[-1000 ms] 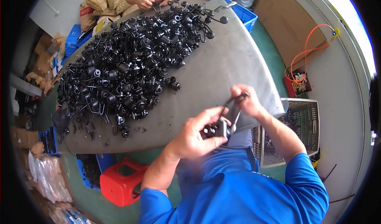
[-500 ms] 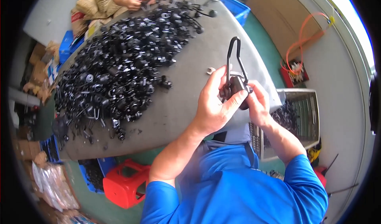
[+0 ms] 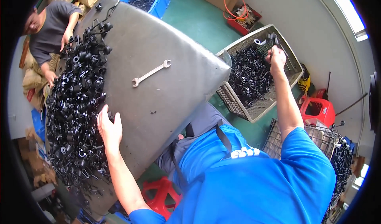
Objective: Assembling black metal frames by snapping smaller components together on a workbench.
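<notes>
Head view, taken from left to right: at the far left a second person in a grey shirt sits at the far end of the bench (image 3: pixel 158 101), with one hand (image 3: pixel 64 37) at the edge of the pile and the other (image 3: pixel 50 78) lower down beside it. A big heap of black metal parts (image 3: pixel 75 116) covers the left side of the grey bench top, thick with small black knobs and bent wire pieces. The left hand (image 3: pixel 109 128) rests on the right edge of that heap, palm down, fingers curled over a few of the black parts; whether it has actually closed on one cannot be told. Bare bench lies to its right, and a silver open-ended wrench (image 3: pixel 151 73) lies alone there, well apart from the heap. Beyond the far end of the bench stands a blue crate (image 3: pixel 152 1) with dark parts inside. Past the bench's right edge, on the green floor, sits a grey plastic basket (image 3: pixel 254 105) holding more black parts. The right hand (image 3: pixel 276 57) is stretched out over the basket's far side, clenched around a black wire part (image 3: pixel 274 39) that sticks up above its fingers. Further right is a red stool (image 3: pixel 319 111), and below it a wire basket (image 3: pixel 317 134).
</notes>
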A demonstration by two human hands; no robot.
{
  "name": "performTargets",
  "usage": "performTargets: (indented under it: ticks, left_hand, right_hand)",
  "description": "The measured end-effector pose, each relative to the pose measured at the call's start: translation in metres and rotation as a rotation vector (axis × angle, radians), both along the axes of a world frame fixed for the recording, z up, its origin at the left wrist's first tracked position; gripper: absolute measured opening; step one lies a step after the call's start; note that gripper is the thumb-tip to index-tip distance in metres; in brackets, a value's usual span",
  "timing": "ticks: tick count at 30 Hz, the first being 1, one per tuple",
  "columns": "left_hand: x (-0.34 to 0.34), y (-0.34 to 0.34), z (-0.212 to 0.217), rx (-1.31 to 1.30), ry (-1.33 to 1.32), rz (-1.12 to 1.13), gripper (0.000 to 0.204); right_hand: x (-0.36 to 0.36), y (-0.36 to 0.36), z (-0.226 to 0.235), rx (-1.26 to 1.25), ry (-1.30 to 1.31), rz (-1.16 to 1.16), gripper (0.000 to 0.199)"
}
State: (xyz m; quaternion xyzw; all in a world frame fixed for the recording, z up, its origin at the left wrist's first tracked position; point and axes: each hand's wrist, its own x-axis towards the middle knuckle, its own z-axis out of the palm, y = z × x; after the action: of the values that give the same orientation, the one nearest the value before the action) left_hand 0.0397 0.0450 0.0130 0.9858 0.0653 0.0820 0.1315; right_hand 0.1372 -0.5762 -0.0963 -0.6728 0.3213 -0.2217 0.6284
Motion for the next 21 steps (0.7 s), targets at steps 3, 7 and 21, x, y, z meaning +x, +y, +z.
performTargets:
  ticks: [3,7,21]
  left_hand:
    - [-0.017,-0.008,0.005,0.071,0.025,-0.048,0.050]
    - [-0.027,-0.009,0.025,0.034,0.123,-0.042,0.053]
    - [-0.042,0.025,0.014,-0.580,0.113,0.193,0.045]
  right_hand:
    - [-0.043,-0.034,-0.089,0.261,0.469,-0.042,0.024]
    - [-0.106,-0.027,-0.156,0.537,0.792,-0.143,0.010]
    - [-0.005,-0.008,-0.106,0.310,0.373,0.149,0.051]
